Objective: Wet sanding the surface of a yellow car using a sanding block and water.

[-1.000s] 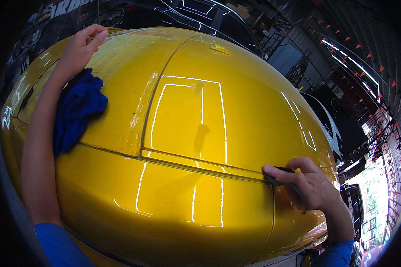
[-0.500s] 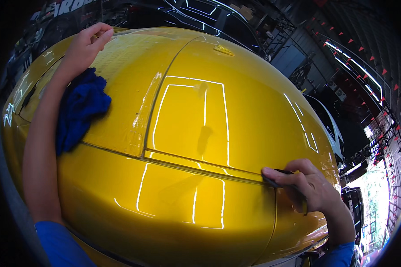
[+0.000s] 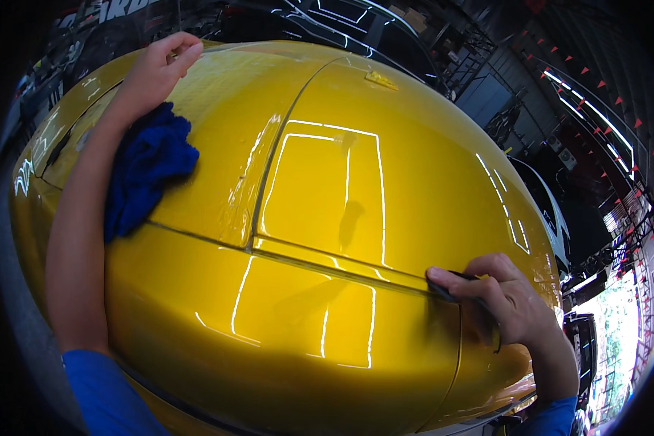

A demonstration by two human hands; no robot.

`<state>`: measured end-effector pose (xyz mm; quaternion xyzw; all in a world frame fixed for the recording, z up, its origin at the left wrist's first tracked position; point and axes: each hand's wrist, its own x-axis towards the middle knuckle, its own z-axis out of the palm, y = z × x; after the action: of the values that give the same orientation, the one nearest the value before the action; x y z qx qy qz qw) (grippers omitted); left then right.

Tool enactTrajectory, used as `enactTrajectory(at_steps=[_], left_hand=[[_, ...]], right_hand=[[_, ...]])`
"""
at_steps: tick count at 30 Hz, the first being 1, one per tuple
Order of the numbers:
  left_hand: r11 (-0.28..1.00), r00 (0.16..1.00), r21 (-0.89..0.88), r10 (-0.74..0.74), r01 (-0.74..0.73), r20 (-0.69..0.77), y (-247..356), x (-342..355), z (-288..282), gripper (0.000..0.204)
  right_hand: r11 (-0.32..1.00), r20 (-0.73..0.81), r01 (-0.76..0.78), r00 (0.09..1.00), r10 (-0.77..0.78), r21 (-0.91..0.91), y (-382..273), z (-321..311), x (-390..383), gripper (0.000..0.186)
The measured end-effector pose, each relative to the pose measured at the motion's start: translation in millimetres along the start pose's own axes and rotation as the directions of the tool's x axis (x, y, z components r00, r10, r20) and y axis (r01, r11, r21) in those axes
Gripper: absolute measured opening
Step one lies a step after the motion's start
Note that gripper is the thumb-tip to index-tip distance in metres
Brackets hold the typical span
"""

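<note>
A glossy yellow car body (image 3: 320,203) spreads below me, crossed by dark panel seams, with rippled clear film (image 3: 236,182) on its left panel. My left hand (image 3: 160,73) is closed in a pinch at the film's far left edge; what it grips is too thin to make out. Under my left forearm lies a crumpled blue cloth (image 3: 149,171). At the lower right, my right hand (image 3: 501,298) grips a dark flat squeegee (image 3: 452,280), pressed on the body at the horizontal seam.
Dark cars (image 3: 363,25) stand beyond the far edge, and a pale car (image 3: 548,211) is to the right. Metal racks, strings of red pennants and ceiling tube lights line the workshop, with a bright opening (image 3: 610,349) at the lower right.
The car and cloth sit slightly farther right in the picture. My left hand has shifted slightly up and right; my right hand stays near the same seam, still gripping the squeegee.
</note>
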<state>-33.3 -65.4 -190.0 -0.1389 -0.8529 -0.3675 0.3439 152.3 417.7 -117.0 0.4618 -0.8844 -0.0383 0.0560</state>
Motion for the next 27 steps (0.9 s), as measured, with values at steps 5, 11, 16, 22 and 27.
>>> enactTrajectory(at_steps=[5,11,16,22,27], left_hand=[[0.999,0.999,0.054,-0.001,0.003,-0.045,1,0,-2,0.034],[1.000,1.000,0.027,0.001,0.000,-0.031,1,-1,-2,0.035],[0.999,1.000,0.047,-0.009,0.010,-0.021,-3,-2,-7,0.036],[1.000,1.000,0.001,-0.011,0.011,-0.020,0,0,-3,0.036],[0.999,0.999,-0.029,-0.040,0.039,-0.010,-6,-1,0,0.034]], right_hand=[[0.998,0.007,-0.060,0.998,0.060,0.020,0,0,-9,0.036],[0.999,0.001,-0.035,0.999,0.035,0.017,-6,-1,-3,0.039],[1.000,0.012,-0.026,1.000,0.026,-0.003,-7,-1,3,0.037],[0.992,-0.031,-0.117,0.993,0.116,-0.040,-12,-2,-8,0.040],[0.983,0.006,-0.185,0.983,0.185,0.014,-2,-3,-22,0.044]])
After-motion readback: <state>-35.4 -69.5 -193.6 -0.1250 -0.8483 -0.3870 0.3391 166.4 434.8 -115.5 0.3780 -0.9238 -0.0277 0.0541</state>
